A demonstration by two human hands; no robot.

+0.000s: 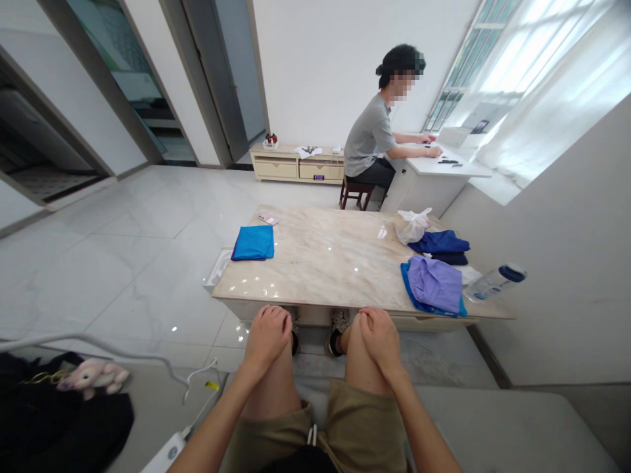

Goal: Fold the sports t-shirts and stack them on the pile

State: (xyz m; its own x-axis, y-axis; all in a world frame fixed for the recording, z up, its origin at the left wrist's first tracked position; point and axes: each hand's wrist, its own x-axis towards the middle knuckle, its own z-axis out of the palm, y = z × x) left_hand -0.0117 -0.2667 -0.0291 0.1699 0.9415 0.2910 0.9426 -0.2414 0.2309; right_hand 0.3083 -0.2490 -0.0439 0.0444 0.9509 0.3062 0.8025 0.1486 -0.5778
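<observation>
Left hand: laid open over the left knee, palm down, fingers close together and bent around the kneecap. Right hand: the same pose on the right knee, palm down, fingertips turned inward. Khaki shorts: worn, below both forearms. Table: marble-patterned top, near edge just beyond the knees. Folded blue cloth: at the table's left end, a purple edge showing beneath. Phone: pink, flat, just behind that cloth. Lilac cloth: near the table's right end, lying on a bright blue cloth. Dark blue cloth: loosely bunched, behind the lilac one. Plastic bag: white, beside the dark blue cloth, contents unclear. Bottle: clear, dark blue lid, right of the lilac cloth. Plush toy: pink, on black fabric, at the left of the seat. Power strip: white, near the left forearm. Co-worker: grey shirt, seated on a dark stool, both forearms on a white desk by the window.
</observation>
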